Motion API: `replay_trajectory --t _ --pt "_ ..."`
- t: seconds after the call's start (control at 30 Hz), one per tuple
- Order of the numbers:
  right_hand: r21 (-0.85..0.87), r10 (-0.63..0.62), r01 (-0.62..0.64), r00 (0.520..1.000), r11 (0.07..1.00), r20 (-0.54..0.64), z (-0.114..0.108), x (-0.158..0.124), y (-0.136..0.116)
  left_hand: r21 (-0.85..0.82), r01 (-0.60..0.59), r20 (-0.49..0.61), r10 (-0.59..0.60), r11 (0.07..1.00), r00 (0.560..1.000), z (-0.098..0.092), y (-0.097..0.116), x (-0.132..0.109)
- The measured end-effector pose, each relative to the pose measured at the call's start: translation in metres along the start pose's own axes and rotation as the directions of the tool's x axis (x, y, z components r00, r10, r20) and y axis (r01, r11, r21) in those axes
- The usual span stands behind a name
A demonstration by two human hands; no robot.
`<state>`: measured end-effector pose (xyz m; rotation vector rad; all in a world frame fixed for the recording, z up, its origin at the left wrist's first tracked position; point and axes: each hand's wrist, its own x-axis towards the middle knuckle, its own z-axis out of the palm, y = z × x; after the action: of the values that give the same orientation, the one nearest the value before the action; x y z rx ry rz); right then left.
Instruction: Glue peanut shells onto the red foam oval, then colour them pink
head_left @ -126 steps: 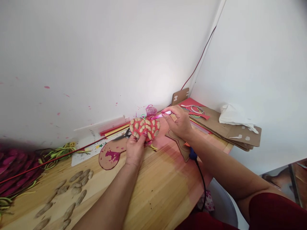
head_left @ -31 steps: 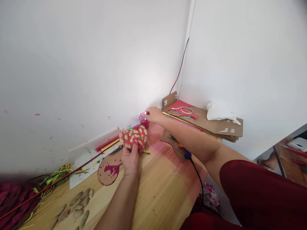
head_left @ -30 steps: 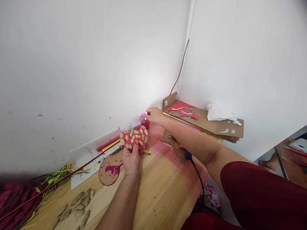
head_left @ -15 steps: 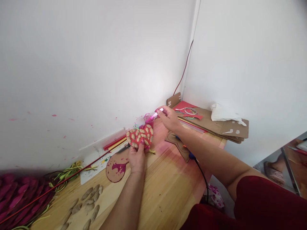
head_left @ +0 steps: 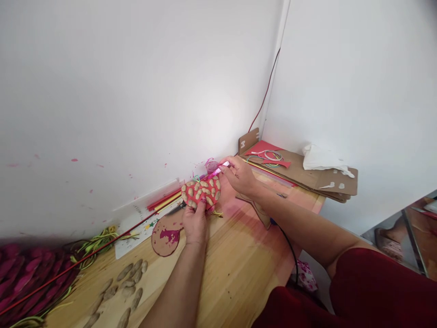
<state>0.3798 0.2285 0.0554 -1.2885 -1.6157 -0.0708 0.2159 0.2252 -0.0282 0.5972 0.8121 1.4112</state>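
The left hand [head_left: 195, 224] has its grip closed on the peanut-studded red piece [head_left: 201, 192], thumb on top, held over the counter [head_left: 232, 266]. The right hand [head_left: 237, 173] has a narrow grip, pinching a white stick [head_left: 221, 167] whose pink end points at the piece's upper right edge; I can't tell whether they touch. Just behind the piece stands a pink-stained cup [head_left: 211, 166]. To its left lie a magenta-smeared brown cutout [head_left: 165, 239] and, farther off, loose peanuts [head_left: 124, 272]; well to its right, stacked cardboard [head_left: 300, 173].
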Motion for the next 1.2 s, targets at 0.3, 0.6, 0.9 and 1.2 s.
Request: replay_trajectory --t 0.3,0.6,0.9,1.2 --pt "0.012 0.016 -0.015 0.999 1.0 -0.034 -0.0056 0.0034 0.0013 0.013 -0.025 0.012 0.024 1.0 1.0 -0.0003 0.0012 0.0" --pt "0.032 0.024 -0.023 0.999 0.999 -0.031 -0.002 0.0032 0.0011 0.013 0.007 0.011 -0.007 1.0 1.0 -0.001 0.0014 0.0006" --pt "0.054 0.042 -0.041 0.999 0.998 -0.008 -0.0025 0.0044 0.0035 0.0 0.017 -0.009 -0.017 1.0 1.0 0.0009 0.0038 -0.0011" --pt "0.069 0.059 -0.059 0.998 0.996 -0.006 -0.002 0.005 0.0034 -0.022 0.038 -0.029 -0.039 0.999 0.999 0.0013 0.0038 -0.0009"
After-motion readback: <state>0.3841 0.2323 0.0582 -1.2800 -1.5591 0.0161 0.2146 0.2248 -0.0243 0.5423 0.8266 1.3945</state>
